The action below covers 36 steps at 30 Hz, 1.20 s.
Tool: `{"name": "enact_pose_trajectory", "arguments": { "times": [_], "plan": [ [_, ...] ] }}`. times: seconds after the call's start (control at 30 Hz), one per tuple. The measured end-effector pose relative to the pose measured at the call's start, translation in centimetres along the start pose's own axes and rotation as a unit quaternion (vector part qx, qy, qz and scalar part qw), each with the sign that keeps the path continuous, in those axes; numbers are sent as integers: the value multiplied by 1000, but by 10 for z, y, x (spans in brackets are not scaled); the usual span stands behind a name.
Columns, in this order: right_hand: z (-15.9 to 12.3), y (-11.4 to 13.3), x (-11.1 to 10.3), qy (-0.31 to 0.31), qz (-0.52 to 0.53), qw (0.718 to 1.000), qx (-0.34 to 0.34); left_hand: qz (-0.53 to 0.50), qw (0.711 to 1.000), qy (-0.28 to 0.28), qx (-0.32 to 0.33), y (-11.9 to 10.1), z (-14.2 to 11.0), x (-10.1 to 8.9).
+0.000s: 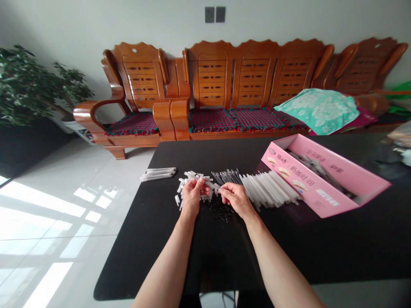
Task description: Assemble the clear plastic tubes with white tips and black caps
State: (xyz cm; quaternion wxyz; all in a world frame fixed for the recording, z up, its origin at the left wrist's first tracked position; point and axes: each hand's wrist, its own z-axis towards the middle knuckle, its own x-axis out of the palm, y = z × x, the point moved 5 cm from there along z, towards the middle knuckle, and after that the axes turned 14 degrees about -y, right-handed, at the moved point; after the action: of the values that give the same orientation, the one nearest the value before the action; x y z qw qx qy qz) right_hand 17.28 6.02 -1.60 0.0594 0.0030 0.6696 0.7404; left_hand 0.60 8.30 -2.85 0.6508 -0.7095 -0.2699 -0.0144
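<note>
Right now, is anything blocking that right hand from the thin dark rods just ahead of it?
Nothing visible does: the right hand lies right up against the thin dark rods. The small black pieces lie on its near side.

I am watching through one camera worn on the person's head, facing forward and tilted down over a table (154, 256). The wide view is close to the person's left hand (193, 196) and right hand (236, 200), which sit just below the middle of the frame, with both forearms (167, 265) rising from the bottom edge. Beyond the table's far edge, it looks across to a wooden sofa (250, 85), a wall (128, 21) farther off, and a tiled floor (58, 214) to the left.
</note>
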Motion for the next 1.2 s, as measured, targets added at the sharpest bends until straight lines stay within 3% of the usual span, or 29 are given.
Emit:
{"name": "enact_pose_trajectory", "arguments": {
  "times": [0.3,0.47,0.7,0.93,1.2],
  "plan": [
    [-1,5,-1,16,-36,999,-33,-2,1000,5,9,-2,-2,2],
    [1,5,-4,-26,-36,999,-31,1,1000,4,10,-2,-3,2],
    [1,9,-4,-15,-64,996,-56,-4,1000,4,6,0,0,2],
    [2,3,-4,-32,-9,999,-7,-8,1000,4,1,1,0,1],
    [0,5,-3,-10,-52,998,-41,-1,1000,7,5,0,-1,2]
  ]
}}
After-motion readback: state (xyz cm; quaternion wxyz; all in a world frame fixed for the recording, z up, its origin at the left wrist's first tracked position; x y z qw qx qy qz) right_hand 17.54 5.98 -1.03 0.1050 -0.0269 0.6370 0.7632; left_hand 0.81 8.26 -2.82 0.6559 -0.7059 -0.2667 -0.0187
